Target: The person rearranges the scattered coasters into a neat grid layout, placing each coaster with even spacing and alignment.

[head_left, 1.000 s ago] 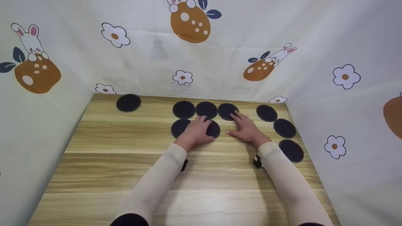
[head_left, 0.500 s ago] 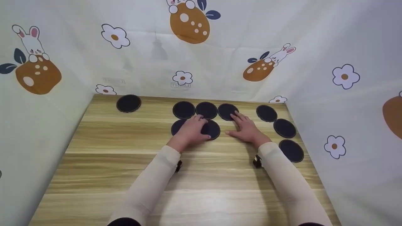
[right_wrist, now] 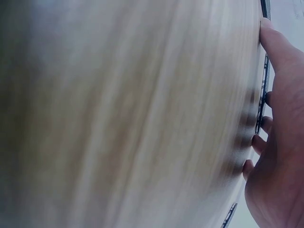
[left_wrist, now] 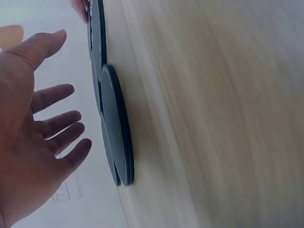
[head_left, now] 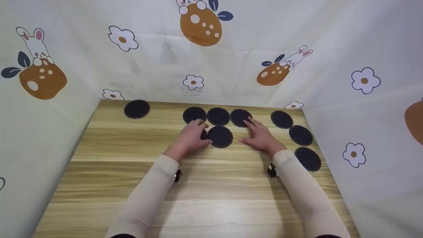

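Black round discs lie on the wooden table; three stand in a back row, with the right one (head_left: 241,117) under the fingertips of my right hand (head_left: 261,137). My left hand (head_left: 190,137) is over the left disc of the front row, which it mostly hides. Beside it the other front disc (head_left: 220,137) lies uncovered. In the left wrist view, the fingers of my left hand (left_wrist: 28,123) are spread and relaxed, apart from the dark disc (left_wrist: 116,126). The right wrist view has my right hand (right_wrist: 280,128) with its thumb and fingers down at the tabletop.
Three more discs run down the right side of the table, a back one (head_left: 282,119), a middle one (head_left: 300,135) and a front one (head_left: 307,159). A single disc (head_left: 136,109) lies at the back left. Patterned cloth walls (head_left: 148,59) border the table (head_left: 109,178).
My left hand has shifted left, from over the right front disc to over the left front one, uncovering the right one. My right hand has stayed in place.
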A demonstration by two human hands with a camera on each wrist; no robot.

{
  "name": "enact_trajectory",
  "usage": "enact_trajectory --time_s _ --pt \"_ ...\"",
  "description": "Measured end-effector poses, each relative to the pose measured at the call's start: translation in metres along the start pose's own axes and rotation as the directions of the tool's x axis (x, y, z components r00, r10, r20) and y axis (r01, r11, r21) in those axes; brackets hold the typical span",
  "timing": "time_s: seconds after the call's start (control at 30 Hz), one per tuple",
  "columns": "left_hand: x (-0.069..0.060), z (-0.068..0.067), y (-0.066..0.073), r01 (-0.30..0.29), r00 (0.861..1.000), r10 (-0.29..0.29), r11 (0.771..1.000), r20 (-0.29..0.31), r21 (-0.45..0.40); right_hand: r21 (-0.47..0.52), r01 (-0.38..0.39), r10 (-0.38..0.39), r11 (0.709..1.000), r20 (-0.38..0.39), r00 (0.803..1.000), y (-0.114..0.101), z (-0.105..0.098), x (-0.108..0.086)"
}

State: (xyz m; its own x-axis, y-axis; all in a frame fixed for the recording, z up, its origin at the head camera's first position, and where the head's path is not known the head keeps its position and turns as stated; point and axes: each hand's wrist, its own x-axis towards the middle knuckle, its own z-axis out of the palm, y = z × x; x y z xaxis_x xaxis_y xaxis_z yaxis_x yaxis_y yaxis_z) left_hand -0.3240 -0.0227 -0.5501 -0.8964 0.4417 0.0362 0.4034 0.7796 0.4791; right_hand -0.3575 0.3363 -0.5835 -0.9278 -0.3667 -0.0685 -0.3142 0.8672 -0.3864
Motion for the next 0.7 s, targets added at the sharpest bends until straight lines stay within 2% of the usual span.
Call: enact_trajectory --time_s 0.4,0.7 --pt "-0.012 -0.017 -0.02 0.007 0.999 -0.008 1.0 -0.034 -0.015 -0.014 0.026 -0.026 1.0 -0.007 1.0 0.004 0.0 0.001" --pt "-0.018 -0.025 -0.031 0.015 0.999 -0.016 1.0 -0.037 -0.02 0.116 0.041 -0.035 0.992 -0.049 0.998 0.004 -0.004 -0.006"
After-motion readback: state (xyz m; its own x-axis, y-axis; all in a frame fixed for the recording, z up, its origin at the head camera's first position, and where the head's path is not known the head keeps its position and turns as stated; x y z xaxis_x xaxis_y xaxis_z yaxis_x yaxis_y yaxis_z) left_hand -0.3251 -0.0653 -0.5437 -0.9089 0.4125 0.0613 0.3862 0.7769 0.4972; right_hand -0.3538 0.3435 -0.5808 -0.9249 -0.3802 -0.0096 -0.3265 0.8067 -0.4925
